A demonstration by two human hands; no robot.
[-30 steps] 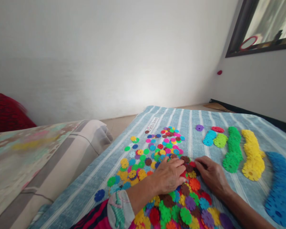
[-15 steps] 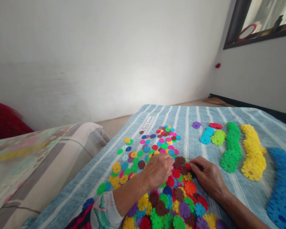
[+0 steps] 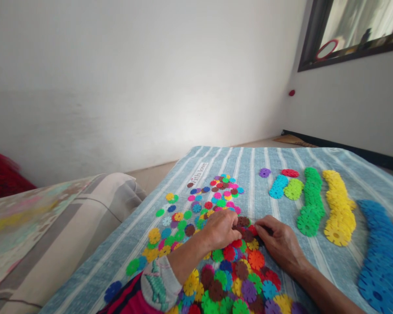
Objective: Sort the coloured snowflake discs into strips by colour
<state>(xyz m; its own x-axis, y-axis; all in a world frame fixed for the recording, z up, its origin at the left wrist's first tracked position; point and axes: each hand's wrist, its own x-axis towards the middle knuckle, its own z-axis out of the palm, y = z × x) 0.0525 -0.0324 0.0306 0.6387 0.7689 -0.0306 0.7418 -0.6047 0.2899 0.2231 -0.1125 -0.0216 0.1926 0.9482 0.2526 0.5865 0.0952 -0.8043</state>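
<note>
My left hand curls low over the mixed discs on the striped cloth, a posture that suits thin, flat pieces; I cannot tell whether it grips one. At a red disc, my right hand brings thumb and forefinger together; whether they pinch it is unclear. Further right, the green row, yellow row and blue row lie overlapped, presumably to separate colours compactly.

Open cloth leaves passage between mixed discs and light-blue discs.
</note>
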